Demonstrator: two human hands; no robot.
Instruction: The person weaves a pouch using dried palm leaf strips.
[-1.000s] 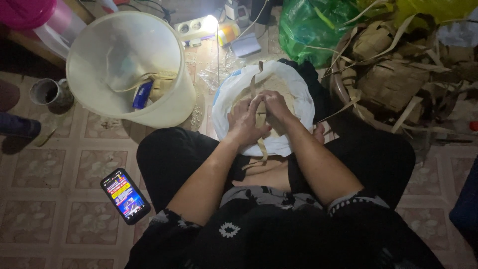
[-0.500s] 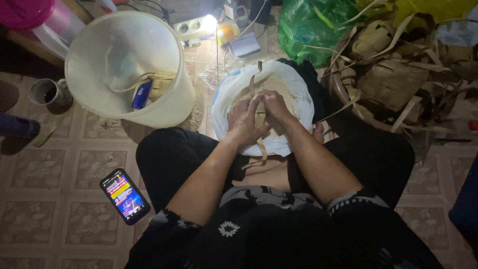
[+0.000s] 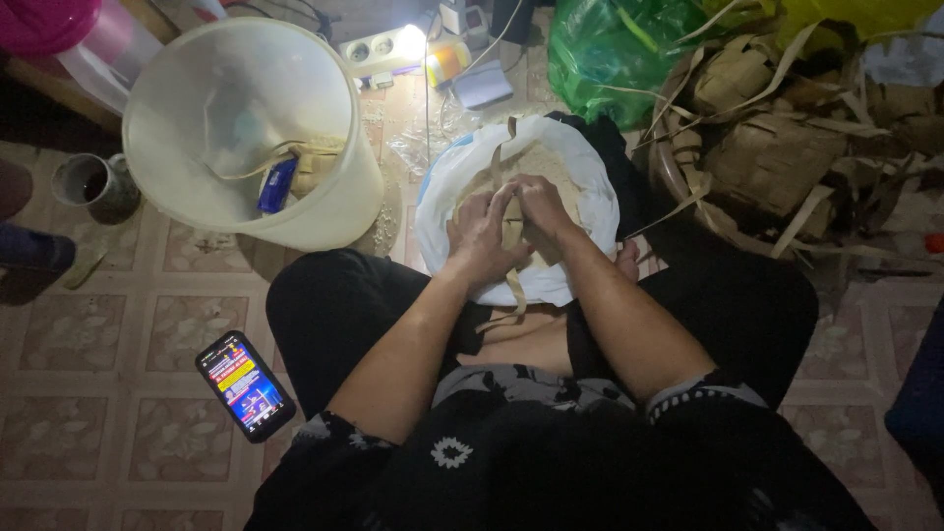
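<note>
Item: pale leaf strip, held over the white sack of grain in the lap, left hand and right hand both pinched closed on it. Likely light, pliable, prone to tearing; best gripped near the fold. Nearby: white bucket, phone.

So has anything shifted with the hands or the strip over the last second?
Barely anything. The left hand and right hand stay closed together on the tan leaf strip over the white bag of grain, with no clear change of grip. The bucket, phone and pile of dry leaves lie as before.
</note>
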